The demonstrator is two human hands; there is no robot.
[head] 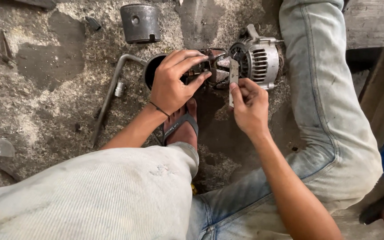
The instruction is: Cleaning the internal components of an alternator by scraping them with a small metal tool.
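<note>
My left hand point(174, 80) rests on a dark round rotor part point(152, 66), fingers curled over its coppery middle point(201, 69). My right hand point(247, 104) pinches a small flat grey strip point(234, 75), held upright between the rotor part and a silver alternator housing point(256, 55). The housing lies on the dirty floor just right of the strip. My foot in a sandal point(183, 126) sits below the left hand.
A dark metal piston point(140, 23) stands at the top. A bent L-shaped socket wrench point(112, 89) lies to the left with a small socket point(119, 89) beside it. Sawdust covers the floor. My jeans-clad legs frame the work area; a wooden plank point(374, 24) is top right.
</note>
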